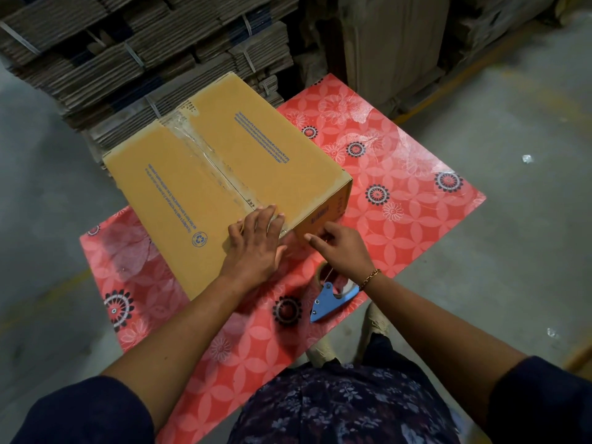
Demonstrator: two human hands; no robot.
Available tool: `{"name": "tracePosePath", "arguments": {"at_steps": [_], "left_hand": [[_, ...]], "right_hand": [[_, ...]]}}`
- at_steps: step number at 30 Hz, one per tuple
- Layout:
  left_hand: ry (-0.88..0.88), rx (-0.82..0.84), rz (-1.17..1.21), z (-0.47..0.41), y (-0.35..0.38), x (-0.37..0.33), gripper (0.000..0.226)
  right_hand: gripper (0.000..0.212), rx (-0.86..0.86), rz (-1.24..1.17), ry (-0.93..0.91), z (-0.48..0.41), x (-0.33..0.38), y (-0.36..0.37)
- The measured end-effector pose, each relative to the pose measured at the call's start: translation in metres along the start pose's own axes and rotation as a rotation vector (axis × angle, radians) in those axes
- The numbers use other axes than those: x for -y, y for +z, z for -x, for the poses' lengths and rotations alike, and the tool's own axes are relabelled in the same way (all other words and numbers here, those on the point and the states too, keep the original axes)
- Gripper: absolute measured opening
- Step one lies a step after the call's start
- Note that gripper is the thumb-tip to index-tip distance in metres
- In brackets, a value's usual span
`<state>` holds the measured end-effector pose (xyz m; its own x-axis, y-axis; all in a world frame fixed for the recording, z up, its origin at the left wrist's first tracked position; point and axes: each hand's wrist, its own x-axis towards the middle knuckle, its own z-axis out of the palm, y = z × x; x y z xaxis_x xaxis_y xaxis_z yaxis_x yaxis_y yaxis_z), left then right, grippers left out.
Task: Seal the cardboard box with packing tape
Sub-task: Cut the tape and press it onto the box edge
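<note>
A closed brown cardboard box (224,174) with blue print lies tilted on a red flowered table (400,174). Clear packing tape (205,155) runs along its centre seam from the far edge to the near edge. My left hand (256,248) lies flat, fingers spread, on the near end of the seam at the box's top edge. My right hand (342,248) is at the near side of the box, with thumb and fingers pinched together against the cardboard; whether tape is between them is unclear. A blue tape dispenser (333,296) rests on the table below my right wrist.
Strapped stacks of flattened cartons (144,52) rise behind the table. More upright cardboard (394,43) stands at the back right. Grey concrete floor (528,251) surrounds the table, with small scraps on it. The box overhangs the table's left edge.
</note>
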<state>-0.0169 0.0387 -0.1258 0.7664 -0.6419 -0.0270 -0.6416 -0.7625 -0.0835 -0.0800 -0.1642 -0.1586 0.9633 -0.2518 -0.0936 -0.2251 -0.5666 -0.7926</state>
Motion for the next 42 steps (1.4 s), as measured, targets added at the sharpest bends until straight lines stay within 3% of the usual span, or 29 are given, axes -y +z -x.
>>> {"name": "tracePosePath", "arguments": {"at_steps": [5,8,12,16,19,22,25,29,32,36,42], "left_hand": [[0.002,0.013,-0.010,-0.001,-0.003,0.000,0.059],[0.028,0.068,-0.016,0.000,-0.004,0.002,0.073],[0.100,0.119,0.014,0.004,-0.012,0.020,0.090],[0.102,0.088,0.103,0.003,-0.020,0.028,0.067],[0.008,0.032,0.162,-0.022,-0.020,0.012,0.056],[-0.051,0.012,0.200,-0.042,-0.017,0.002,0.053],[-0.053,-0.004,0.209,-0.042,-0.011,0.004,0.051],[-0.052,-0.015,0.220,-0.043,-0.006,0.004,0.050],[-0.050,-0.025,0.227,-0.043,-0.002,0.004,0.049],[-0.043,-0.026,0.213,-0.044,-0.001,0.003,0.049],[-0.049,-0.012,0.211,-0.045,-0.004,0.003,0.051]], "right_hand": [[0.038,0.085,0.284,-0.316,-0.017,0.026,-0.007],[0.039,-0.128,0.458,-0.512,-0.018,0.030,-0.006],[0.047,-0.306,0.436,-0.406,-0.013,0.021,-0.005],[0.047,-0.225,0.473,-0.443,-0.033,0.010,-0.012],[0.045,-0.236,0.393,-0.425,-0.052,0.009,-0.028],[0.044,-0.359,-0.013,-0.176,-0.064,0.009,-0.025],[0.060,-0.411,-0.568,0.353,-0.063,0.021,0.003],[0.071,-0.465,-0.920,0.813,-0.074,0.046,0.055],[0.066,-0.567,-0.910,0.922,-0.086,0.055,0.077],[0.070,-0.687,-0.838,0.918,-0.093,0.046,0.089],[0.042,-0.780,-0.749,0.880,-0.096,0.034,0.092]]}}
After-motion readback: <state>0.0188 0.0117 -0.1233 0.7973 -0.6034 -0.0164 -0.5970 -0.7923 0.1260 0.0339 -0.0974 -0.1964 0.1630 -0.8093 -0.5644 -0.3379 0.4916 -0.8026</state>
